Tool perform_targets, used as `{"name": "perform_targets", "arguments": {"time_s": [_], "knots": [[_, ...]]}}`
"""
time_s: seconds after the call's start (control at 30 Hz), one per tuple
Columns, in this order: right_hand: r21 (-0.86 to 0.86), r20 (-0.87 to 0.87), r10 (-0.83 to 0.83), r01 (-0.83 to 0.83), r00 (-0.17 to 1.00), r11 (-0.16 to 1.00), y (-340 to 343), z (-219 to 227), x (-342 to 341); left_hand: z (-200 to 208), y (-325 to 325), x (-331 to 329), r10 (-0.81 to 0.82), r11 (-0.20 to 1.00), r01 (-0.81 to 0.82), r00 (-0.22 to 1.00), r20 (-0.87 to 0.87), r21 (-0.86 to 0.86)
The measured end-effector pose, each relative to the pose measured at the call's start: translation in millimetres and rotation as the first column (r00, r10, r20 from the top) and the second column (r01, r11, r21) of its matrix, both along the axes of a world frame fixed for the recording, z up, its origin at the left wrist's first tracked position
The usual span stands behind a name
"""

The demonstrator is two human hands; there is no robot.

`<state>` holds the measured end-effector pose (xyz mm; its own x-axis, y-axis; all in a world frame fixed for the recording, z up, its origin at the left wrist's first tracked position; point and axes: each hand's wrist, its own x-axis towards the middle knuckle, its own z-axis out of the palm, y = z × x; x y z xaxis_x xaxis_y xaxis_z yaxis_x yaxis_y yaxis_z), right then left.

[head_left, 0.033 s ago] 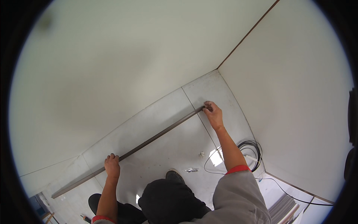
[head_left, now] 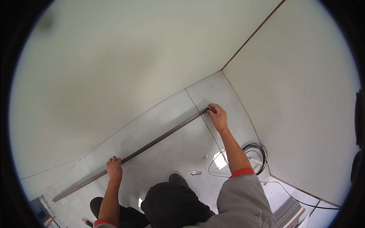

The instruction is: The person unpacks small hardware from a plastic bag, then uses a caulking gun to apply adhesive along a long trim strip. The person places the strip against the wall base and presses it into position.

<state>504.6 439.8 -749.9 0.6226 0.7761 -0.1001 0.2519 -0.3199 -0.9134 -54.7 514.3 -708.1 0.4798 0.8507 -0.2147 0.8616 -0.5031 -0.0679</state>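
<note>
Pale tiled floor (head_left: 171,152) | long thin dark metal strip (head_left: 152,144) | left hand (head_left: 114,169), right hand (head_left: 218,117): fingers gripping it

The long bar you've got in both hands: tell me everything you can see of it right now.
The long bar is a thin, straight, dark strip, metallic by its look, lying low over the pale tiled floor, close to the wall. It runs diagonally from lower left to upper right. The left hand grips it partway along, leaving a stretch past that hand; the right hand holds its far end near the corner. Whether it rests on the floor cannot be told.
</note>
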Motion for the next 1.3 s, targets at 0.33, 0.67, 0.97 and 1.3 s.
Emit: {"name": "perform_targets", "arguments": {"time_s": [0.33, 0.67, 0.97, 1.3], "knots": [[-0.064, 0.268, 0.047, -0.031, 0.962, 0.997, 1.8, 4.2, -0.5, -2.5, -0.3, -2.0, -0.002, 1.0, 0.002, 1.0, 0.012, 0.004], [-0.012, 0.323, 0.042, -0.041, 0.946, 0.999, 2.8, 2.7, -1.5, -1.9, 1.6, -2.0, 0.007, 1.0, -0.007, 1.0, 0.0, -0.008], [-0.043, 0.291, 0.072, -0.062, 0.954, 0.997, 1.1, 2.7, 2.6, -6.3, 0.6, -4.4, 0.027, 1.0, -0.027, 0.999, 0.031, 0.007], [-0.023, 0.315, 0.093, -0.09, 0.945, 0.996, 0.2, -4.0, 4.0, -8.5, -2.3, -4.7, 0.041, 0.999, -0.041, 0.998, 0.042, -0.006]]}}
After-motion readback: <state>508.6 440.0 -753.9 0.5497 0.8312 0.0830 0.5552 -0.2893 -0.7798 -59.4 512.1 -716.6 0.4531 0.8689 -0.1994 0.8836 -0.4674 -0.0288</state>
